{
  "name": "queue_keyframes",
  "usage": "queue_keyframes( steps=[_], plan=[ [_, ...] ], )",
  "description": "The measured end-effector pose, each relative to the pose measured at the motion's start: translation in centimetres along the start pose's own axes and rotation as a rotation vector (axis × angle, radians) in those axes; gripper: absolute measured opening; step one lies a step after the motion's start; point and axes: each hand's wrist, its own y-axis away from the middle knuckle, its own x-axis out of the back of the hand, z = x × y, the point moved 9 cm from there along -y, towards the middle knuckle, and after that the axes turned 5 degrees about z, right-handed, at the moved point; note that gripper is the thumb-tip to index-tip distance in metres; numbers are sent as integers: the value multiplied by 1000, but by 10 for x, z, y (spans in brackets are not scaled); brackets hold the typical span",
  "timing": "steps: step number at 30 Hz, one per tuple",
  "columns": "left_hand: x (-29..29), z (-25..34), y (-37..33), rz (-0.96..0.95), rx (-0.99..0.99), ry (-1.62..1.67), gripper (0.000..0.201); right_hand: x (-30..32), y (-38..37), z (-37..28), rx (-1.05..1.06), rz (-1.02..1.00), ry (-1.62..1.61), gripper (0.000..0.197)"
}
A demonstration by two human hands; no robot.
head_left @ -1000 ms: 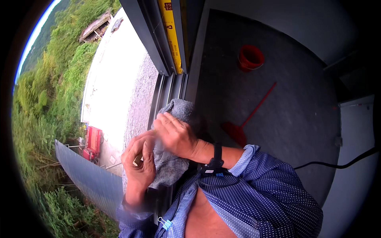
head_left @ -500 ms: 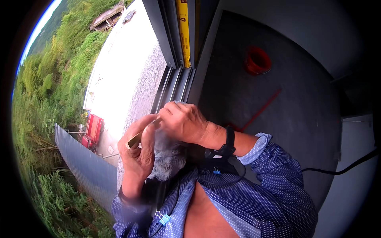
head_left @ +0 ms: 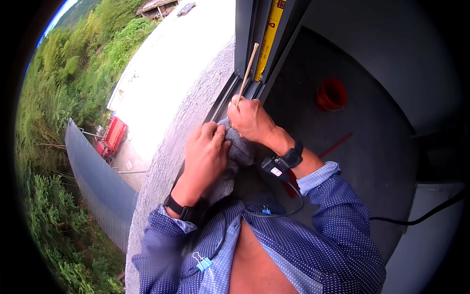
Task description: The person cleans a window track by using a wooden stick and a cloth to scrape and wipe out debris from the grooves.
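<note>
My right hand (head_left: 252, 120) is closed round a thin, pale, wood-coloured stick (head_left: 248, 68). The stick slants upward above the window track (head_left: 224, 100), and its lower end is hidden in my fist. Just left of it, my left hand (head_left: 206, 149) has its fingers bent and pressed on a grey cloth (head_left: 240, 149). This cloth lies bunched over the sill, beneath and between both hands. Dark bands go round both wrists.
The dark window frame (head_left: 245, 36) with a yellow printed strip (head_left: 270, 41) rises beyond my hands. Left lies the rough outer ledge (head_left: 166, 152), with a drop outside to a red vehicle (head_left: 113, 137). Indoors, a red bucket (head_left: 331, 94) stands on the dark floor.
The stick, earlier in my left fingers, now stands up out of my right fist. My left hand has turned over onto the cloth. The view has shifted, so the frame appears farther right.
</note>
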Motion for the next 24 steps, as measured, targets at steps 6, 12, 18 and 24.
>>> queue_keyframes(
  steps=[6,12,18,24],
  plan=[
    [8,-5,25,-37,21,-106,32,-23,29,-24,47,40,50,16],
    [42,-3,87,-128,103,-148,31,-64,71,-62,-150,-42,-256,18],
    [91,11,150,-101,271,-188,36,-94,113,-142,210,-143,-231,7],
    [93,21,157,50,360,-184,38,-98,106,-140,41,-272,-324,11]
  ],
)
